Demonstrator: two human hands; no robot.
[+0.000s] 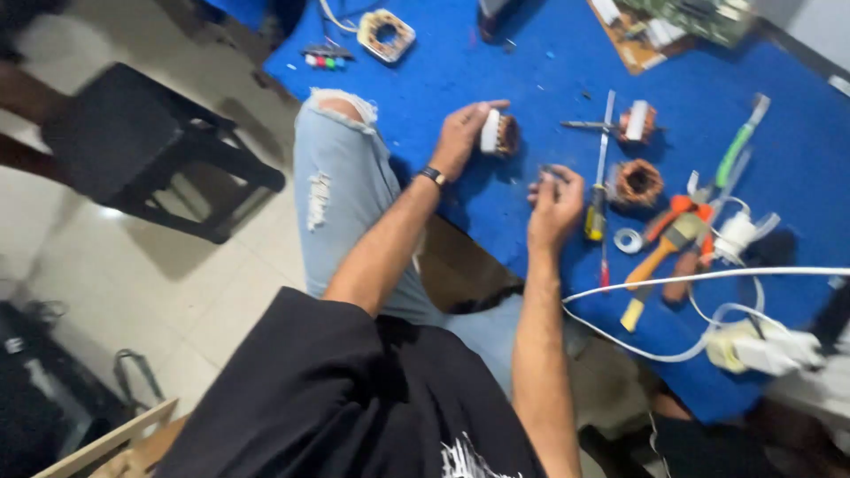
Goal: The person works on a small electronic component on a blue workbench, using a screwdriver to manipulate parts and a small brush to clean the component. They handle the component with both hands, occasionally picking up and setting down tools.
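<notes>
Your left hand (464, 134) is curled around a small copper-wound coil (499, 135) held just above the blue counter (531, 71), your right hand (554, 205) pinches something too small and blurred to tell, near a yellow-handled screwdriver (598, 190) and a second coil (638, 182).

Copper-wound coils: three — (501, 134), (638, 182), (636, 122). Screwdrivers: two (598, 181), (605, 264). Black stool (133, 142): one. Tape roll (628, 240): one.
</notes>
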